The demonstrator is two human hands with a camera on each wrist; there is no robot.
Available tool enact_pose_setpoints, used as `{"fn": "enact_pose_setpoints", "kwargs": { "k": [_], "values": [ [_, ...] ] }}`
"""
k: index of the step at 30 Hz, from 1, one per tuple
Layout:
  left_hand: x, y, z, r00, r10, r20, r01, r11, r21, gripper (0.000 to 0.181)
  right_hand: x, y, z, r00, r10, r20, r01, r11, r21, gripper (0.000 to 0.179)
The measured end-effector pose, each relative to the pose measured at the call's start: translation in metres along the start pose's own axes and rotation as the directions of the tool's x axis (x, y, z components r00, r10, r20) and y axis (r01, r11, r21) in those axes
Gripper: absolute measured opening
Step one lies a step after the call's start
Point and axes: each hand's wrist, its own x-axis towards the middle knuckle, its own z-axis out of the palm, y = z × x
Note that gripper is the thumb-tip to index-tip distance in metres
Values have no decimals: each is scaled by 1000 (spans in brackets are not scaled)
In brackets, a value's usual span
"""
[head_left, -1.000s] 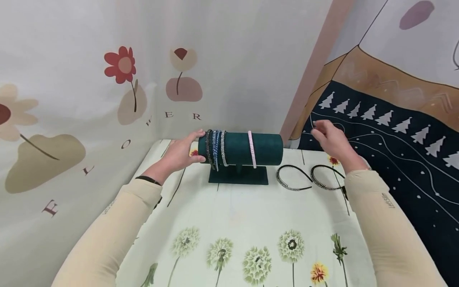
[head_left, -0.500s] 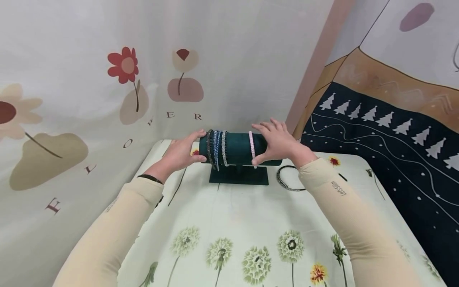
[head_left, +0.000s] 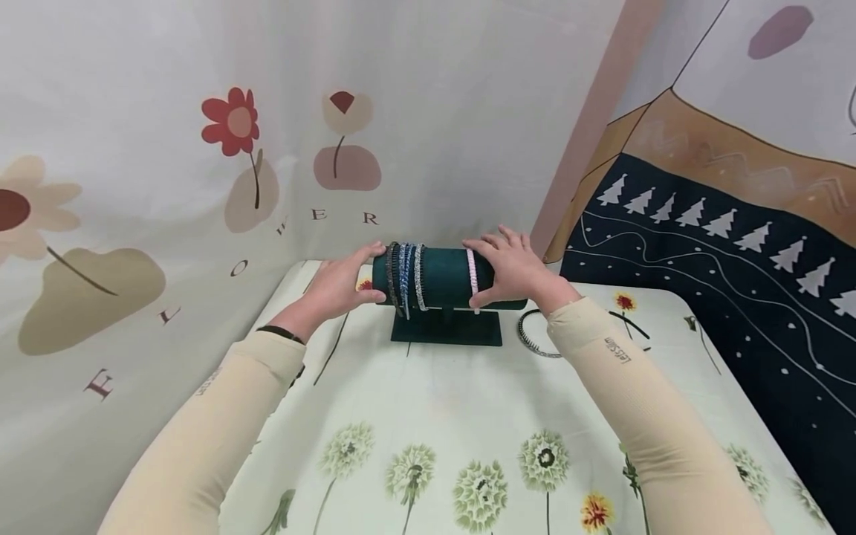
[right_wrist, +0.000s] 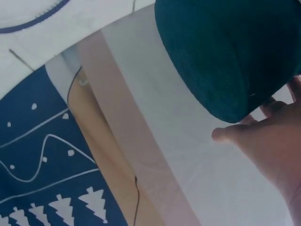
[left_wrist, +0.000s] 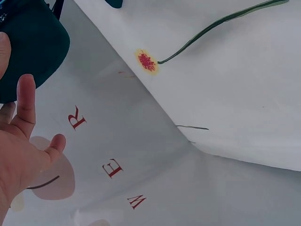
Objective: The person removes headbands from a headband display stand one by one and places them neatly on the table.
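A dark green velvet cylinder display stand point(head_left: 444, 279) stands near the back of the table. My left hand point(head_left: 337, 288) holds its left end, thumb in front and fingers over the top. Just beside that hand, a dark headband point(head_left: 393, 279), a blue headband point(head_left: 404, 276) and a silvery headband point(head_left: 419, 276) sit close together on the roll. My right hand point(head_left: 511, 271) reaches over the right part and grips a pink headband point(head_left: 472, 271), thumb at the front and fingers at the top. In the right wrist view, the roll's green end point(right_wrist: 225, 56) hides most of the fingertips.
Right of the stand, a black toothed headband point(head_left: 528, 340) lies on the flower-print tablecloth point(head_left: 441, 394). Another black headband point(head_left: 628, 323) is mostly behind my right forearm. A printed curtain point(head_left: 428, 119) hangs right behind the table; a dark tree-print cloth point(head_left: 709, 282) is at the right.
My right hand has come left from above the loose headbands to the pink headband on the roll and closed in on it. My left hand has stayed on the stand's left end.
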Motion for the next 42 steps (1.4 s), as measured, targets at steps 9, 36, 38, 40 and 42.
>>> {"fn": "enact_pose_setpoints", "kwargs": {
  "k": [9, 36, 38, 40, 42],
  "values": [
    [1, -2, -1, 1000, 0, 3, 0, 1000, -7, 98, -8, 13, -7, 1000, -10, -1, 10, 1000, 21, 106],
    [-1, 1, 1, 1000, -16, 7, 16, 998, -56, 95, -26, 84, 22, 993, 83, 80, -115, 662, 740, 105],
    [-2, 1, 1, 1000, -17, 2, 17, 998, -64, 95, -24, 85, 26, 994, 76, 84, -113, 624, 773, 107],
    [-2, 0, 1, 1000, -17, 1, 17, 998, -67, 95, -22, 84, 28, 994, 57, 92, -108, 612, 784, 113],
    [-2, -1, 1, 1000, -18, 2, 18, 998, -66, 95, -20, 84, 29, 994, 30, 103, -99, 634, 767, 118]
  ]
}}
